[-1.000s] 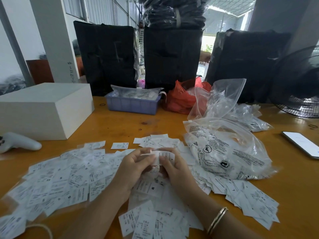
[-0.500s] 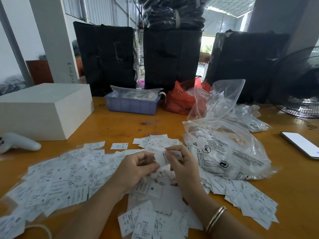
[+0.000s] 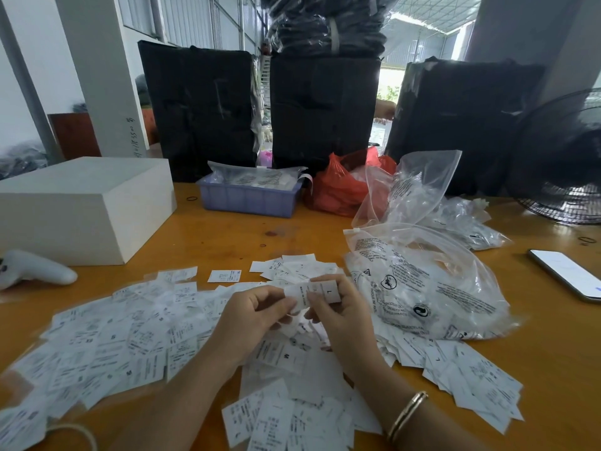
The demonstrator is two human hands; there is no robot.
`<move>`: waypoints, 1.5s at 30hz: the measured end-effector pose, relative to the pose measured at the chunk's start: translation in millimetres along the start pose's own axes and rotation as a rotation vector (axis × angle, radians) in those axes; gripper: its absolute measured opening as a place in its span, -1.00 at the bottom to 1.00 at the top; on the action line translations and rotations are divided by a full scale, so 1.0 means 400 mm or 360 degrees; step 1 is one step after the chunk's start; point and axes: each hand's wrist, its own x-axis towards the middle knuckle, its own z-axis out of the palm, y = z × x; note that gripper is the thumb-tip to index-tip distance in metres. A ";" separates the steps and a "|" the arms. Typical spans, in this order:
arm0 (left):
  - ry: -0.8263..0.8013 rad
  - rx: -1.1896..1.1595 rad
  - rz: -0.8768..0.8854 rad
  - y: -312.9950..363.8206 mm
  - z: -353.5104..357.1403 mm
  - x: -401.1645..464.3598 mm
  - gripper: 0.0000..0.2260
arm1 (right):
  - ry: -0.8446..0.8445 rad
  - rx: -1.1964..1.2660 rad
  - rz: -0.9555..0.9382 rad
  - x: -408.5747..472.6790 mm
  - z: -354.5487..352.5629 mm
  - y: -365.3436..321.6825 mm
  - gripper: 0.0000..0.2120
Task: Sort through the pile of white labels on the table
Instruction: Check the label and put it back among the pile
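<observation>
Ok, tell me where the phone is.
The phone lies at the head view's right edge, on the wooden table, right of the clear plastic bag, below the fan.

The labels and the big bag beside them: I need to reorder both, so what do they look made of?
Labels: thin white paper or woven satin, matte, black print; they lie flat, so which is unclear. Big bag: clear, glossy plastic film; it wrinkles and its contents show through.

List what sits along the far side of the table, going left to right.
White box → blue tray → red bag → black fan.
</observation>
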 end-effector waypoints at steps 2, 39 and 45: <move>0.0036 0.0061 0.0024 -0.001 -0.001 -0.001 -0.93 | -0.0017 0.0002 -0.0020 -0.002 0.002 0.002 -0.82; 0.0045 -0.0118 -0.0130 0.029 -0.001 -0.014 -0.70 | 0.0066 0.0204 -0.0030 -0.001 0.001 0.002 -0.85; 0.0032 -0.0130 -0.0110 0.033 -0.001 -0.013 -0.68 | 0.0166 0.0177 -0.0061 0.001 -0.002 0.001 -0.86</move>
